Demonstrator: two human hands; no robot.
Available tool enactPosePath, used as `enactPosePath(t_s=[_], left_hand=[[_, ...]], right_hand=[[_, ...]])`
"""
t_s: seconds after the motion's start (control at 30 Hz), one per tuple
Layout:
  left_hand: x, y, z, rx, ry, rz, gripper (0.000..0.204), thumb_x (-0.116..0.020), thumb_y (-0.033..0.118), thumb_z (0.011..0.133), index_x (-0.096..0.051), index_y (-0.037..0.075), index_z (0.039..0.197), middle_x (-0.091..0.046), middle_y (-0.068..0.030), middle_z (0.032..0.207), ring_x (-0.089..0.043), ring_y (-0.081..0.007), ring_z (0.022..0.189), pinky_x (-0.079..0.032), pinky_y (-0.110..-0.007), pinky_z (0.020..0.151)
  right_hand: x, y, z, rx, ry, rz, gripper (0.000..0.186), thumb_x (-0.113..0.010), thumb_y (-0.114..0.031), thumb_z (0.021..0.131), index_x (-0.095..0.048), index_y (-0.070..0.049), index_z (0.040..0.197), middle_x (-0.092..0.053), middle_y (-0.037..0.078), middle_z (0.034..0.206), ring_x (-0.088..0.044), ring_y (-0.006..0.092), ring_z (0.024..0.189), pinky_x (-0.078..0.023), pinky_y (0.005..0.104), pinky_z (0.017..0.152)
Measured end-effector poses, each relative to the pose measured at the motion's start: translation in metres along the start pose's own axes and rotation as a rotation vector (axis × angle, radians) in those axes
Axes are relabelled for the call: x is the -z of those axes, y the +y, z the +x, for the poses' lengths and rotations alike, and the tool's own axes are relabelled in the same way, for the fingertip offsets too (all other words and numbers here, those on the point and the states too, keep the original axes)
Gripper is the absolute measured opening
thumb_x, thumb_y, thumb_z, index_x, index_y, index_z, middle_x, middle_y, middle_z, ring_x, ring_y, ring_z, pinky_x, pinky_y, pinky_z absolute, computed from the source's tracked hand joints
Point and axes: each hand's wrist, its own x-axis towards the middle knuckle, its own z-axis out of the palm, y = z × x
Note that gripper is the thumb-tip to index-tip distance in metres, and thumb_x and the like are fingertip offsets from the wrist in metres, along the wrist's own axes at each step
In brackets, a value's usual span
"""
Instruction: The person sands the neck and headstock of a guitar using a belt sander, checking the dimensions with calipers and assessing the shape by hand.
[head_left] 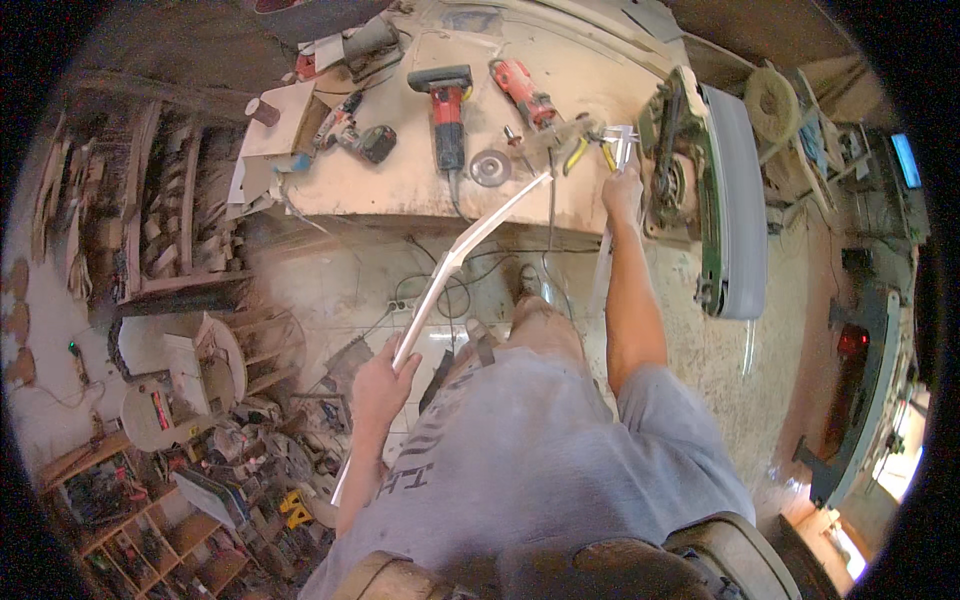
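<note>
My left hand, low on the left, is closed round a long, thin, pale wooden strip. The strip bends partway along. Its upper end reaches the front of the workbench, and its lower end passes behind my forearm. Out at the bench's right side, my right hand grips a metal caliper, whose jaws point away from me. Beside it lie pliers with yellow handles. A round metal disc rests near the strip's upper end.
On the bench are a cordless drill, a red and black power tool and another red power tool. A machine with a wide grey belt stands at the right. Cables trail over the floor. Wooden shelving holds clutter at lower left.
</note>
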Motion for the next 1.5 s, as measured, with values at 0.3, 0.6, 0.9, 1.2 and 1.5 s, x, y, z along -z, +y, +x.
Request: enactPosePath(t_s=[0.3, 0.6, 0.9, 1.2, 1.5], left_hand=[[-0.013, 0.062, 0.036, -0.173, 0.325, -0.081, 0.064, -0.078, 0.028, 0.089, -0.057, 0.01, 0.146, -0.067, -0.0212, 0.093, -0.067, -0.0416, 0.085, -0.053, -0.049, 0.076], [0.017, 0.081, 0.061, -0.491, 0.039, -0.379, 0.057, -0.081, 0.022, 0.083, -0.063, 0.005, 0.134, -0.073, -0.0187, 0.108, -0.07, -0.0346, 0.094, -0.054, -0.043, 0.086], [0.01, 0.278, 0.093, -0.413, -0.886, -0.891, 0.058, -0.049, 0.061, 0.105, -0.069, 0.006, 0.106, -0.069, -0.0064, 0.078, -0.065, -0.0124, 0.057, -0.05, -0.026, 0.047], [-0.041, 0.419, 0.102, -0.712, -0.577, -0.417, 0.063, -0.054, 0.063, 0.102, -0.067, 0.002, 0.094, -0.067, -0.0093, 0.068, -0.066, -0.0198, 0.049, -0.054, -0.033, 0.043], [-0.073, 0.471, 0.108, -0.483, -0.502, -0.35, 0.066, -0.056, 0.063, 0.101, -0.067, -0.001, 0.088, -0.064, -0.0086, 0.063, -0.066, -0.0194, 0.049, -0.054, -0.033, 0.043]], right_hand=[[0.023, -0.071, 0.061, -0.255, -0.229, 0.916, 0.053, -0.055, -0.046, 0.104, -0.073, 0.002, 0.117, -0.075, 0.019, 0.096, -0.074, 0.0288, 0.087, -0.058, 0.0396, 0.077], [0.207, -0.13, -0.065, 0.222, -0.063, 0.616, 0.027, -0.079, -0.024, 0.088, -0.08, 0.001, 0.097, -0.078, 0.012, 0.085, -0.073, 0.0168, 0.082, -0.054, 0.0312, 0.078], [0.322, -0.012, -0.046, 0.186, 0.078, 0.673, 0.027, -0.084, -0.021, 0.085, -0.082, 0.001, 0.1, -0.079, 0.007, 0.089, -0.071, 0.0119, 0.084, -0.054, 0.0273, 0.08], [0.335, 0.069, 0.003, 0.229, 0.089, 0.428, 0.032, -0.086, -0.033, 0.083, -0.083, -0.004, 0.097, -0.077, 0.013, 0.093, -0.073, 0.0224, 0.089, -0.055, 0.034, 0.082], [0.33, 0.117, 0.069, 0.336, -0.04, 0.256, 0.033, -0.083, -0.036, 0.085, -0.082, -0.004, 0.095, -0.072, 0.011, 0.089, -0.068, 0.0227, 0.081, -0.052, 0.036, 0.075]])
